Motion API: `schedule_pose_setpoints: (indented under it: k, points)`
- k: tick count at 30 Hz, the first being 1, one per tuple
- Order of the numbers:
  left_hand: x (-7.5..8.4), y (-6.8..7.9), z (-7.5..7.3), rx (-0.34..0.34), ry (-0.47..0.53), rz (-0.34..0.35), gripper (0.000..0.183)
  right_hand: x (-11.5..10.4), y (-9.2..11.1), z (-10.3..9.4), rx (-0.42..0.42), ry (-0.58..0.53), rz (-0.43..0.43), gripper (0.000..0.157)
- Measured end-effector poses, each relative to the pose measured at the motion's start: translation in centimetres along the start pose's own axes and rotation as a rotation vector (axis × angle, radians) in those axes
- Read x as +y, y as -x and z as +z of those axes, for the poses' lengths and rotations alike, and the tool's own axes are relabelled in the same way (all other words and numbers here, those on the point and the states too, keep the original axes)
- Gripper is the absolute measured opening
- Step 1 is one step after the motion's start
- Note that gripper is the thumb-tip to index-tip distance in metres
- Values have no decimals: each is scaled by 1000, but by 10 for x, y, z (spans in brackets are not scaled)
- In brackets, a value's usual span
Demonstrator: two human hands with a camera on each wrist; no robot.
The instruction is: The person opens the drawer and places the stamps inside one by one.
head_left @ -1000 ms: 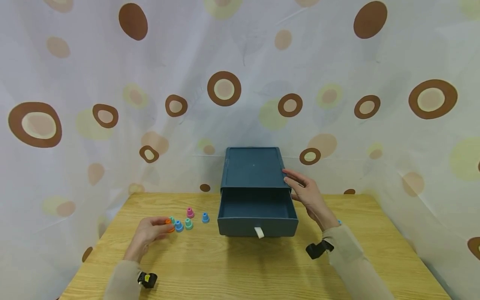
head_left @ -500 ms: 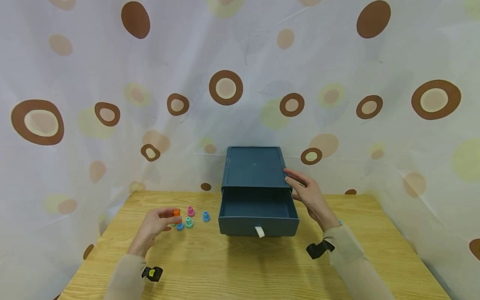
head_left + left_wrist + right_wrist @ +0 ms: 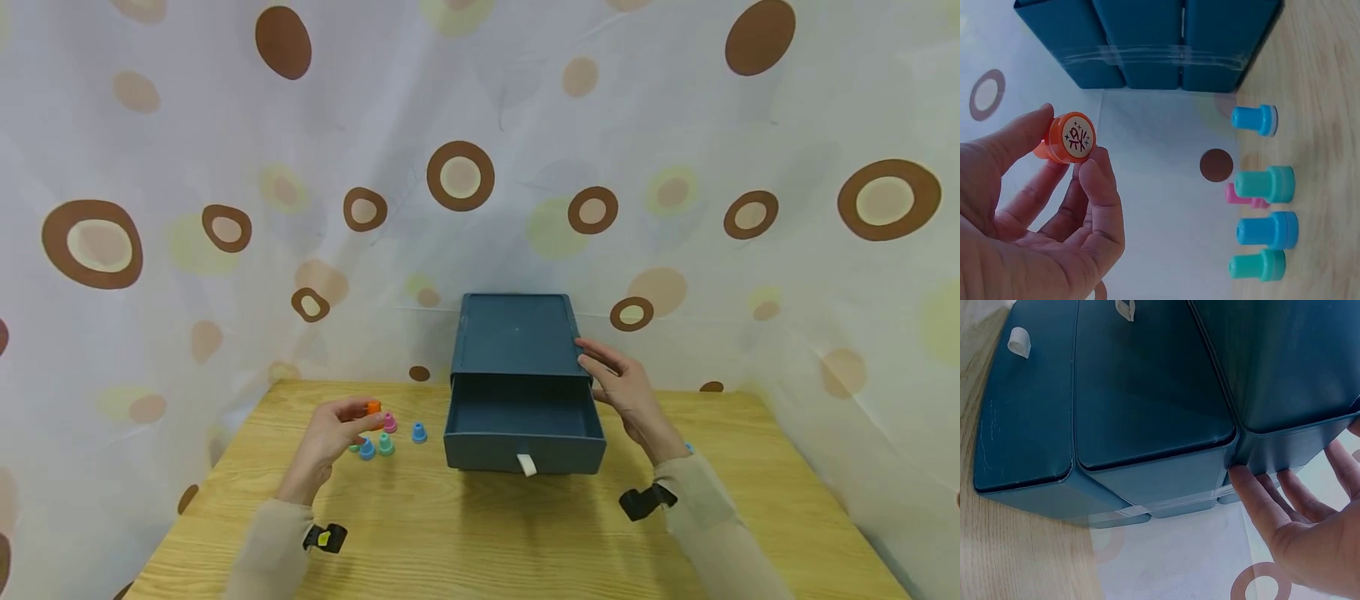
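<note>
Between thumb and fingers my left hand (image 3: 326,437) pinches a small orange stamp (image 3: 373,407), raised above the table. Its round printed face (image 3: 1077,135) is turned toward the left wrist camera. My right hand (image 3: 628,396) rests its fingertips against the right side of a dark blue drawer cabinet (image 3: 517,333). The cabinet's top drawer (image 3: 487,452) is pulled out, its visible floor bare. Below the left hand stand a pink stamp (image 3: 389,422), a teal stamp (image 3: 386,444) and a blue stamp (image 3: 367,448). Another teal stamp (image 3: 1257,265) is partly hidden by the hand in the head view.
A second blue stamp (image 3: 419,432) stands between the group and the cabinet. Something small and blue (image 3: 689,447) shows beside the right wrist. White pull tabs (image 3: 1019,342) hang on the drawer fronts. A patterned curtain (image 3: 375,275) hangs behind the wooden table (image 3: 420,542).
My left hand has lifted the orange stamp from beside the other stamps and carried it up and right, toward the cabinet. The right hand stays at the cabinet's side.
</note>
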State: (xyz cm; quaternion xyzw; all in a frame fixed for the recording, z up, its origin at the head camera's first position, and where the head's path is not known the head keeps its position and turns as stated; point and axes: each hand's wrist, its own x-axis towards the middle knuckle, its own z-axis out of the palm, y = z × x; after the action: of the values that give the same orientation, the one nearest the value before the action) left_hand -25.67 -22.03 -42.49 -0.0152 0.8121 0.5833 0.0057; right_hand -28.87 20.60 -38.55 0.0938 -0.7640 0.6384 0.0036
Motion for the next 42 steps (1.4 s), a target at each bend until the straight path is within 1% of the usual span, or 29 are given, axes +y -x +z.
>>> schedule_pose_setpoints:
  k: [5,11,18,25,34,39,42]
  points:
    - [7,-1,6,30,6,9,41,0,1,-1,-9,-6,4,58]
    - [16,1,12,48,4,44,39,2,0,-1,-7,-10,5,58]
    - [25,6,17,38,-6,90,39,3,1,0,-15,-10,7,58]
    - [39,5,20,31,-13,153,38,0,0,-1,-6,-7,9,58]
    - [50,5,26,17,44,223,36,1,0,0,-6,-9,11,57]
    - [57,4,35,22,63,273,35,2,0,-1,-3,-5,3,57]
    - [62,4,42,17,100,311,34,2,0,-2,1,-5,1,57]
